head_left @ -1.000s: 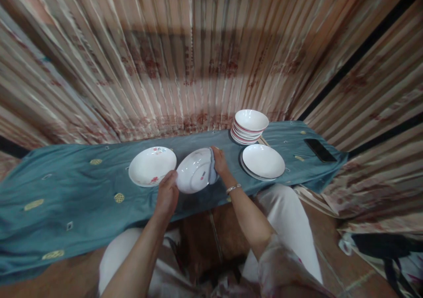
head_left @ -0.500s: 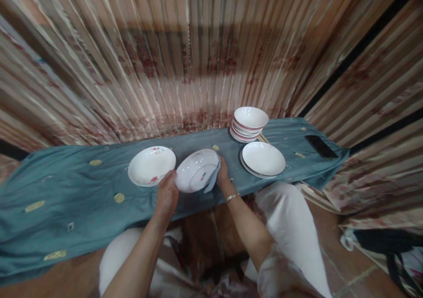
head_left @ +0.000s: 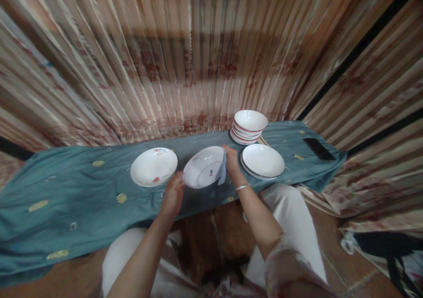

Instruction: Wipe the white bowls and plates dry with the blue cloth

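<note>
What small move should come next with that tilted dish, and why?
Probably slide the blue cloth a little along the rim of the tilted dish: the right hand holds the cloth at one edge, while the left hand grips the opposite edge.

a long surface [head_left: 99, 214], draped in a creased teal cloth [head_left: 82, 188] with small yellow and white motifs, stretches from the lower left of the frame to the middle right. on it, left of centre, lies a white dish with red flowers [head_left: 153, 167]. right of centre stands a stack of red-banded white bowls [head_left: 248, 128], with dark-rimmed white plates [head_left: 263, 160] piled just below it in the frame. a black phone [head_left: 319, 149] lies at the middle right.
</note>
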`<action>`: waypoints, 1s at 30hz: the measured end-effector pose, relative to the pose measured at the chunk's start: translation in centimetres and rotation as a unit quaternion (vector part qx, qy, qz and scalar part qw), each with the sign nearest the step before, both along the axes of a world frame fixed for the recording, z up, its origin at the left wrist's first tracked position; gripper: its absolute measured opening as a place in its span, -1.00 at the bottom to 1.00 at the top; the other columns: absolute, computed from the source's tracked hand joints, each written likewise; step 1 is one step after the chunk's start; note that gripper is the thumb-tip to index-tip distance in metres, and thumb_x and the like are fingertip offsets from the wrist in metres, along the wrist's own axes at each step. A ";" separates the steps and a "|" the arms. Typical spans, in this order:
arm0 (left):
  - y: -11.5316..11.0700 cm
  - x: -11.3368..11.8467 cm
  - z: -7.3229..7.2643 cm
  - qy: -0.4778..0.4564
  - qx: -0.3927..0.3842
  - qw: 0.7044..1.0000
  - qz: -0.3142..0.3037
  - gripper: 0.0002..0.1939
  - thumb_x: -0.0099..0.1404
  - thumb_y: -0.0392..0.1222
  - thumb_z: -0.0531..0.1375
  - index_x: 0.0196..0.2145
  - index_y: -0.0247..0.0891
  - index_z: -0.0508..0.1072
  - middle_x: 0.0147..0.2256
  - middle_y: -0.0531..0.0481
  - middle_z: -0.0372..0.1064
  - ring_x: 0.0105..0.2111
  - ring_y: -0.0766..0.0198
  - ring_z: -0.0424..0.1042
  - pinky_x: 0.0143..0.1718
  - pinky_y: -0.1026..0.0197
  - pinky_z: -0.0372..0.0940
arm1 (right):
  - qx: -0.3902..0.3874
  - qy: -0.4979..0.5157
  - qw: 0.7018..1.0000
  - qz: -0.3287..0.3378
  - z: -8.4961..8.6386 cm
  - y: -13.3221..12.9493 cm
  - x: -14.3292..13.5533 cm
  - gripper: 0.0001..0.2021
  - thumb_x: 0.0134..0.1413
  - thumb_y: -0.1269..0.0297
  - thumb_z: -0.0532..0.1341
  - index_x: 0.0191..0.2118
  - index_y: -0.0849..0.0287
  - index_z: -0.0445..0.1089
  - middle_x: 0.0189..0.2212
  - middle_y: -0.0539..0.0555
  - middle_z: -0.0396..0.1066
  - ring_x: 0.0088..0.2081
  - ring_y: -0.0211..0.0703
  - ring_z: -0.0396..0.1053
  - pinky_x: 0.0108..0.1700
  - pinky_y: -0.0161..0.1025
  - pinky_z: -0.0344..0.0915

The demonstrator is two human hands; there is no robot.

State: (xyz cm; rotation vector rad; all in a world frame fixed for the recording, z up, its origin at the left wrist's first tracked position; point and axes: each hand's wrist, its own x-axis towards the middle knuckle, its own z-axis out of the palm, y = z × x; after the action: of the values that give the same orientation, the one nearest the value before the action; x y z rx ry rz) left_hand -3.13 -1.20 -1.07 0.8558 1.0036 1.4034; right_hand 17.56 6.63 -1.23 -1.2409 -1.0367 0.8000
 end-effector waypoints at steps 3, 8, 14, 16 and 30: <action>0.0 0.1 0.2 -0.018 0.014 0.999 -0.037 -0.77 0.10 0.00 0.30 -0.47 -0.23 0.50 -0.36 -0.10 0.51 -0.14 0.05 0.50 -0.06 0.04 0.37 | -0.036 -0.003 0.999 -0.004 1.6 0.4 0.7 -0.61 0.07 -0.02 0.07 -0.62 0.01 -0.05 -0.69 -0.16 -0.11 -0.57 -0.29 -0.09 -0.53 -0.28 -0.06; 0.2 0.2 0.6 -0.022 0.014 1.000 -0.016 -0.75 0.07 -0.04 0.31 -0.37 -0.26 0.59 -0.31 -0.12 0.55 -0.16 0.08 0.51 -0.03 0.07 0.34 | 0.032 -0.140 0.989 0.035 4.0 0.2 1.4 -0.55 0.15 -0.02 0.04 -0.65 0.02 -0.07 -0.69 -0.14 -0.12 -0.56 -0.29 -0.07 -0.48 -0.28 -0.09; 0.4 0.8 1.1 -0.046 0.014 0.999 -0.022 -0.74 0.07 -0.04 0.30 -0.36 -0.27 0.63 -0.26 -0.16 0.59 -0.18 0.08 0.53 -0.02 0.06 0.35 | 0.102 -0.406 0.899 0.131 7.3 -1.4 0.6 -0.56 0.31 0.17 -0.01 -0.64 0.07 0.04 -0.68 -0.10 0.06 -0.56 -0.27 0.07 -0.40 -0.25 -0.08; 0.3 1.0 1.4 -0.044 0.019 0.998 -0.028 -0.74 0.05 -0.05 0.32 -0.36 -0.27 0.64 -0.27 -0.15 0.59 -0.18 0.08 0.54 -0.03 0.06 0.35 | 0.099 -0.487 0.855 0.151 8.0 -1.8 0.0 -0.57 0.35 0.24 0.00 -0.60 0.10 0.18 -0.64 -0.05 0.23 -0.53 -0.24 0.17 -0.37 -0.24 -0.04; 0.2 1.9 0.4 -0.004 -0.007 1.000 -0.010 -0.69 -0.01 -0.01 0.39 -0.34 -0.25 0.57 -0.40 0.01 0.52 -0.28 0.16 0.48 -0.21 0.19 0.28 | 0.116 -0.660 0.720 0.179 8.6 -2.5 -4.4 -0.65 0.45 0.29 0.03 -0.28 0.23 0.51 -0.32 0.15 0.57 -0.30 -0.14 0.44 -0.25 -0.23 0.13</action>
State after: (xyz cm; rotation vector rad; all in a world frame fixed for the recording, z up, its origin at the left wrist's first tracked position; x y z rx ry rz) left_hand -1.19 -1.05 -0.64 0.8483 0.9942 1.3803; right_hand 13.16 4.17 7.40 -1.3398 -2.5037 -0.1351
